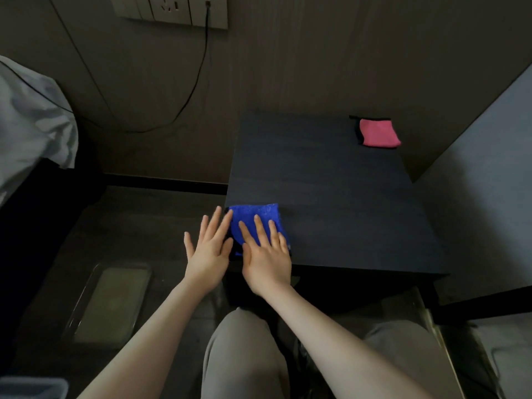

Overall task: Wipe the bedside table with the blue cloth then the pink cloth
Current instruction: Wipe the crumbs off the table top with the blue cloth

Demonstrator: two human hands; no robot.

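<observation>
Blue folded microfibre cloth (257,223) on dark wooden tabletop (331,197) near-left corner; right hand (266,251) flat on it, left hand (207,249) open, fingertips seemingly touching edge; pink folded cloth (378,133) far-right.

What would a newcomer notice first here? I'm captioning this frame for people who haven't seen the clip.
The bright blue cloth at the near left corner of the dark bedside table, with the right hand lying flat on it and the left hand open beside it, at the table's edge. Next, the pink cloth, folded at the far right corner.
</observation>
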